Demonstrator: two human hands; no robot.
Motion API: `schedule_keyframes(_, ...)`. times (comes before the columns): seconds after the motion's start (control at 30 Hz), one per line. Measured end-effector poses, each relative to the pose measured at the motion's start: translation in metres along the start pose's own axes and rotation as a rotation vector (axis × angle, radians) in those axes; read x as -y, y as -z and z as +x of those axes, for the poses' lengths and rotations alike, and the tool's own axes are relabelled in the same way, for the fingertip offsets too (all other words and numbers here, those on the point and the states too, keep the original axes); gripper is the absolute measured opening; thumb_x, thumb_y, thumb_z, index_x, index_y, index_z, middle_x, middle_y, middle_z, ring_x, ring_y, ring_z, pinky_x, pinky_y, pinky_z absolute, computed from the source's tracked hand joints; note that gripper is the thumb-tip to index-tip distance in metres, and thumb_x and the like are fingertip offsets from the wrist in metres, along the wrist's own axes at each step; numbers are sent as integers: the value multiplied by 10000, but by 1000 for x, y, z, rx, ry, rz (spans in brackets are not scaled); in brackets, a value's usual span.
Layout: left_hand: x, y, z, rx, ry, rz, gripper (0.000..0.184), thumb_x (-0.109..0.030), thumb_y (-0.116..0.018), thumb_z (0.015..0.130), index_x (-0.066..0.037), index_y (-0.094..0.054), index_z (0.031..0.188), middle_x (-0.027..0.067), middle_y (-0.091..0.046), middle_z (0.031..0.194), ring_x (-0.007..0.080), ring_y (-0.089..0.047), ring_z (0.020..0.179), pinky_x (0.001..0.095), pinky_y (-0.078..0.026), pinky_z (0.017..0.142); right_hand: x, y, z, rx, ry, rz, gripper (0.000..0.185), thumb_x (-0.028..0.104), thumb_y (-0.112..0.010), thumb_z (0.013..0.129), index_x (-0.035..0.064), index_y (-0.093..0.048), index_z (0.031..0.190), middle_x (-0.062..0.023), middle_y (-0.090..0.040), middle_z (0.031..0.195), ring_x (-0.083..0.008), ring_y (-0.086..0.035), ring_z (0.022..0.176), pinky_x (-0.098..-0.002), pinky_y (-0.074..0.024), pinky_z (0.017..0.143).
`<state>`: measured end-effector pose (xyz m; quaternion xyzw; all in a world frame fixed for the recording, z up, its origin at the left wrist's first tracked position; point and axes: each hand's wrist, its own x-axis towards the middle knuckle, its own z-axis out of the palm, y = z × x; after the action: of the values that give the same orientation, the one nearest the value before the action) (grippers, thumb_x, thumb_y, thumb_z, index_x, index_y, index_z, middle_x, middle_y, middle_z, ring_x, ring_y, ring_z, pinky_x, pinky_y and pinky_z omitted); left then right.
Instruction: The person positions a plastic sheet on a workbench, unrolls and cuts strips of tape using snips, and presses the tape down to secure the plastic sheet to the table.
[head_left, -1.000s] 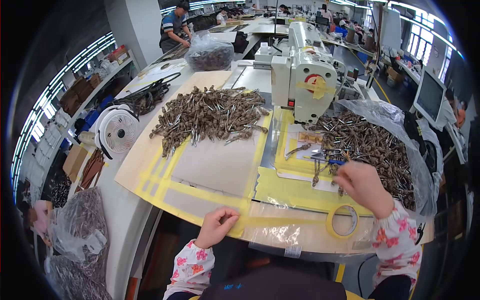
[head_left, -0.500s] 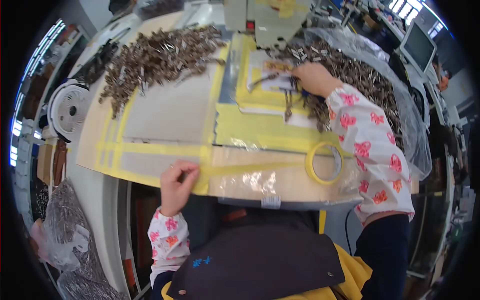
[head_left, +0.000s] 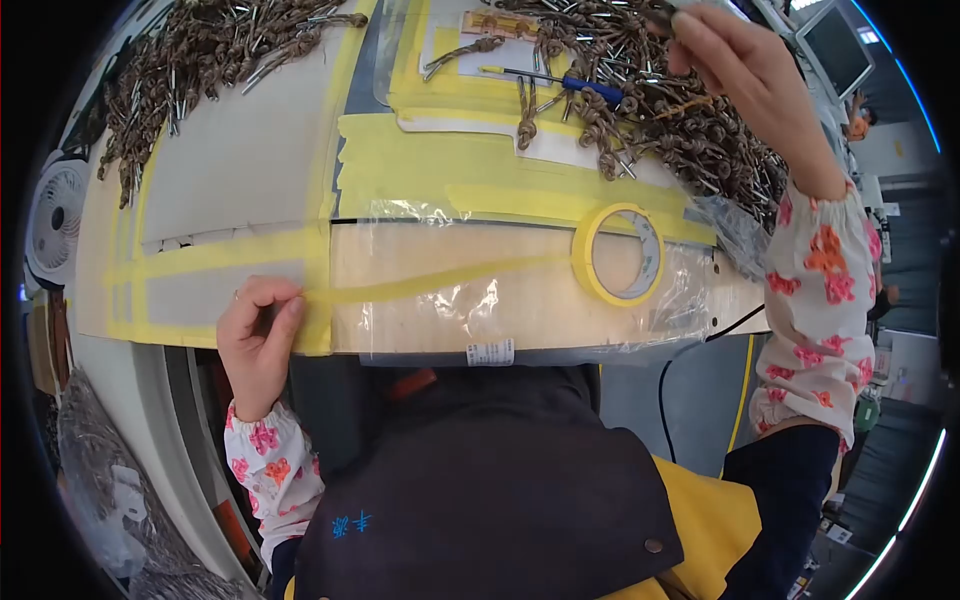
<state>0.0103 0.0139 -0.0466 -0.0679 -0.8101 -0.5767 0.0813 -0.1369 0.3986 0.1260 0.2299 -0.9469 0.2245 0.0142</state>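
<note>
My left hand (head_left: 262, 335) pinches the end of a yellow tape strip (head_left: 440, 282) at the board's front edge. The strip runs right to a yellow tape roll (head_left: 618, 255) lying on the board. At the upper right, my right hand (head_left: 750, 80) is raised over a pile of knotted brown cords with metal tips (head_left: 715, 150), its fingers closed on a small dark object too unclear to name. A blue-handled tool (head_left: 595, 90) lies beside a few separate cords, one of them a single knotted cord (head_left: 465, 55) on the taped area.
Another pile of knotted cords (head_left: 210, 50) lies at the upper left of the board. A white fan (head_left: 60, 215) stands at the far left, above a plastic-wrapped bundle (head_left: 100, 470). A black cable (head_left: 665, 400) hangs at the front right. A monitor (head_left: 835, 45) is at the upper right.
The view has tilted down, and the sewing machine has left it. My right hand has moved from the blue-handled tool up and right over the cord pile. My left hand remains at the tape end.
</note>
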Motion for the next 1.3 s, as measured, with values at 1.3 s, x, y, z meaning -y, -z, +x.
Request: schedule_keyframes(1.3, -2, 11, -9, 224, 20, -251, 132, -83, -667, 767, -10, -558, 778, 50, -547, 787, 138, -501, 722, 262, -398, 668, 25, -83, -119, 322, 373, -732, 310, 342, -665, 672, 61, -536, 694, -51, -544, 644, -213, -565, 610, -335, -431, 549)
